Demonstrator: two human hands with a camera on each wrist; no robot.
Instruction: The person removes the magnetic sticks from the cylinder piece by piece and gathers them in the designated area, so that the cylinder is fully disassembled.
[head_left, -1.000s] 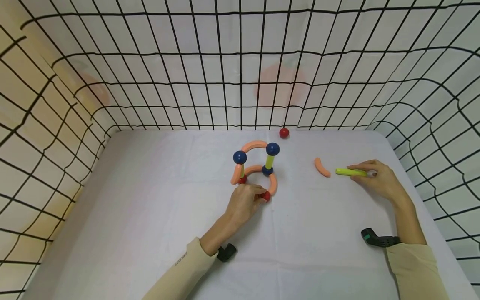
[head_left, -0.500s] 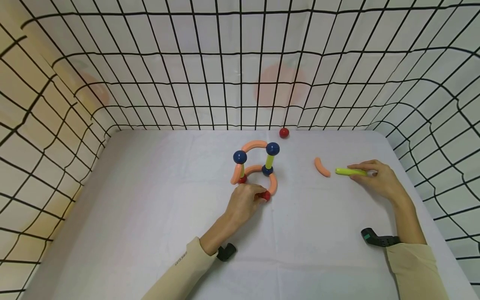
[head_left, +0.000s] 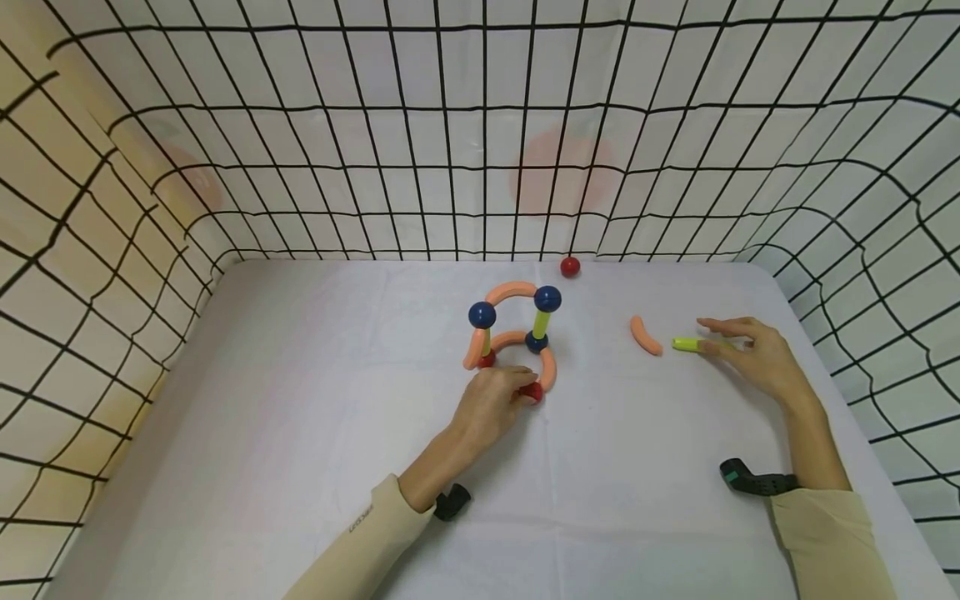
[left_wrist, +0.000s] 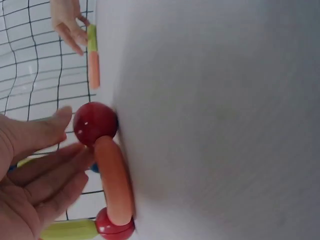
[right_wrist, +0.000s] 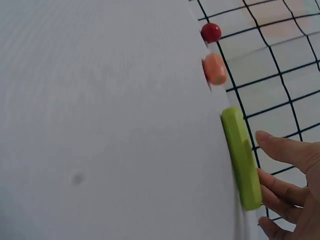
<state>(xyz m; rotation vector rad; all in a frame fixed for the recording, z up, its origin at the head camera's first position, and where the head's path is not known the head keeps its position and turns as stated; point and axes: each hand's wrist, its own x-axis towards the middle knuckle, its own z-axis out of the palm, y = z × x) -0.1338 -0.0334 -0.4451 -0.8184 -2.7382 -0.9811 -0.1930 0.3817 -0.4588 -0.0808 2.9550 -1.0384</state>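
Observation:
At the front of a toy frame of balls and rods, my left hand point(head_left: 487, 408) pinches a red ball point(left_wrist: 95, 124) between thumb and fingers. A curved orange rod point(left_wrist: 114, 180) runs from this ball to another red ball point(left_wrist: 115, 225). Blue balls point(head_left: 547, 298) top the frame, with yellow-green uprights point(head_left: 542, 323) and curved orange rods point(head_left: 513, 290) joined to them. On the right, my right hand point(head_left: 757, 358) has its fingers spread beside a straight yellow-green rod point(right_wrist: 241, 157) lying on the table, thumb overlapping it in the head view.
A loose curved orange rod point(head_left: 645, 336) lies left of the yellow-green rod. One red ball point(head_left: 570, 267) sits at the table's back edge, by the black wire grid point(head_left: 484, 167). Grid walls also stand at both sides of the white-covered table point(head_left: 300, 400).
My right hand has let go of the yellow-green rod; its index finger has lifted away and the rod stays in place. The left hand keeps its place at the red ball.

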